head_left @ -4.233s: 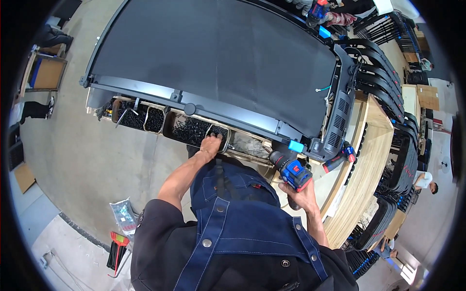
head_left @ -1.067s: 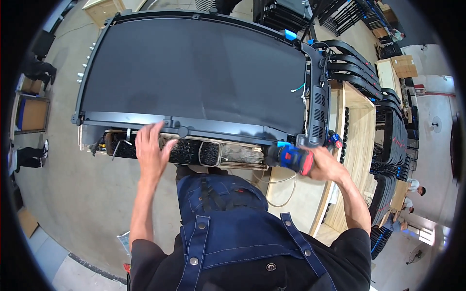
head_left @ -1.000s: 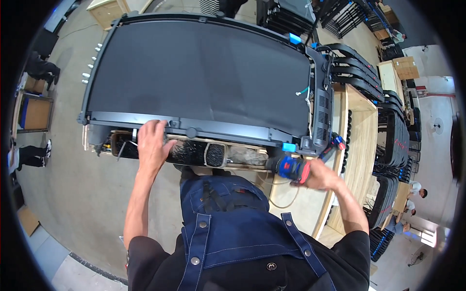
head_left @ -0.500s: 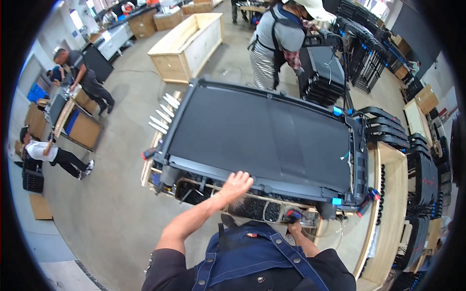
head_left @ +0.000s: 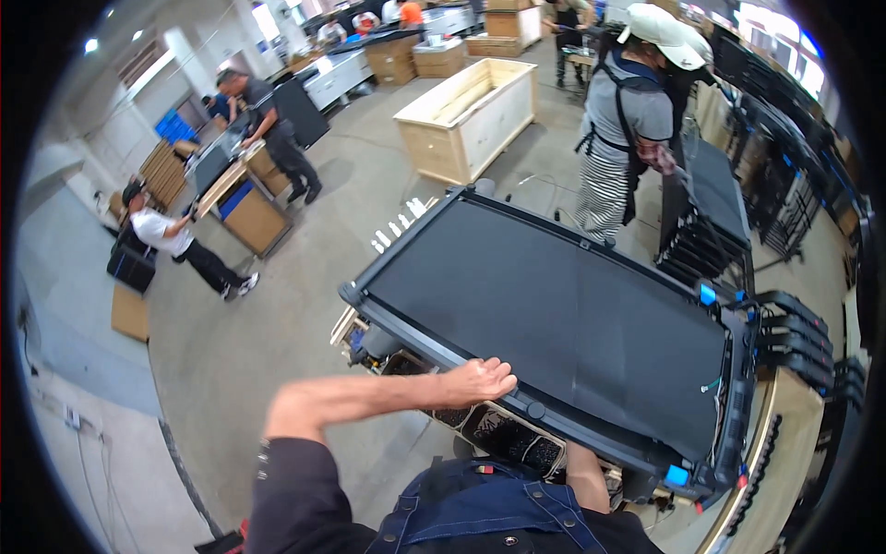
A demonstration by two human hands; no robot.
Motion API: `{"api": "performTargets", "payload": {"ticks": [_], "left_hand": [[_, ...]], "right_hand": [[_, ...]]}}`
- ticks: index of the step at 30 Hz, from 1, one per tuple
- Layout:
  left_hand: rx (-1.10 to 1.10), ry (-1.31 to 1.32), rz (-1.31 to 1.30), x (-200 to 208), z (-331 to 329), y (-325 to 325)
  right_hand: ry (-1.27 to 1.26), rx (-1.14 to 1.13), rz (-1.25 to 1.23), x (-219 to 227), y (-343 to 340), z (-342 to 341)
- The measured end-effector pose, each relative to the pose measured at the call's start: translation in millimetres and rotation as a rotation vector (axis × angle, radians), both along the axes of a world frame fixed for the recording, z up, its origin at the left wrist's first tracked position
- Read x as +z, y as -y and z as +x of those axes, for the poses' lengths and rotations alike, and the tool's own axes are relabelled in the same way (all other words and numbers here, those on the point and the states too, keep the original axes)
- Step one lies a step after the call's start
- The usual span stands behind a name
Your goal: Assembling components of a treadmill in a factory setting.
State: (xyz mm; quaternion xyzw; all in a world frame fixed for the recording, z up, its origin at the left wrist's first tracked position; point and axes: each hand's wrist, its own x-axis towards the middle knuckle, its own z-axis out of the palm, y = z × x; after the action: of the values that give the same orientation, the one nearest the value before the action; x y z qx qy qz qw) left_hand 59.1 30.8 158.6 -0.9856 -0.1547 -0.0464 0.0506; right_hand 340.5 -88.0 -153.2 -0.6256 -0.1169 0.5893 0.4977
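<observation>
A treadmill deck (head_left: 517,295), with a black belt framed by dark side rails, lies on a wooden workbench in front of me. My left hand (head_left: 482,380) is closed at the near side rail (head_left: 420,340), its fingers curled. Whether it grips the rail or some small part is hidden. My right forearm (head_left: 587,475) reaches under the near edge of the deck, which covers that hand and anything in it. Below the rail, black bins (head_left: 498,434) of small dark parts sit in the bench. Blue tape pieces (head_left: 677,475) mark the deck's right end.
Across the deck a person (head_left: 628,129) in a white cap stands beside stacked black decks (head_left: 711,208). An open wooden crate (head_left: 466,120) rests on the floor beyond. Two people work at a bench on the left. A wooden box (head_left: 784,443) borders the right end.
My left hand, flat on the rail before, has curled closed. My right hand, seen earlier with a power drill, has gone under the deck edge. The view has swung left.
</observation>
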Motion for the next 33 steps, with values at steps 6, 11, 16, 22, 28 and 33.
{"api": "performTargets", "payload": {"ticks": [6,11,16,22,28,33], "left_hand": [[0.035,0.149,-0.142,209.2,-40.4,16.0],[0.181,0.435,0.236,231.4,-97.6,65.6],[0.145,0.552,0.652,233.8,-191.9,82.2],[0.163,0.7,0.788,240.9,-362.4,96.6],[0.2,0.877,0.744,234.3,-563.3,115.7],[0.215,0.769,0.579,265.2,-716.4,66.7]], "right_hand": [[-0.021,0.082,0.06,14.0,-69.0,6.8],[-0.017,0.218,0.099,32.2,-109.6,-44.9],[0.037,0.381,0.123,52.6,-147.8,-116.7],[0.064,0.486,0.153,64.1,-165.2,-262.7],[0.029,0.486,0.182,85.8,-162.8,-467.5],[0.012,0.507,0.165,99.5,-179.1,-599.0]]}}
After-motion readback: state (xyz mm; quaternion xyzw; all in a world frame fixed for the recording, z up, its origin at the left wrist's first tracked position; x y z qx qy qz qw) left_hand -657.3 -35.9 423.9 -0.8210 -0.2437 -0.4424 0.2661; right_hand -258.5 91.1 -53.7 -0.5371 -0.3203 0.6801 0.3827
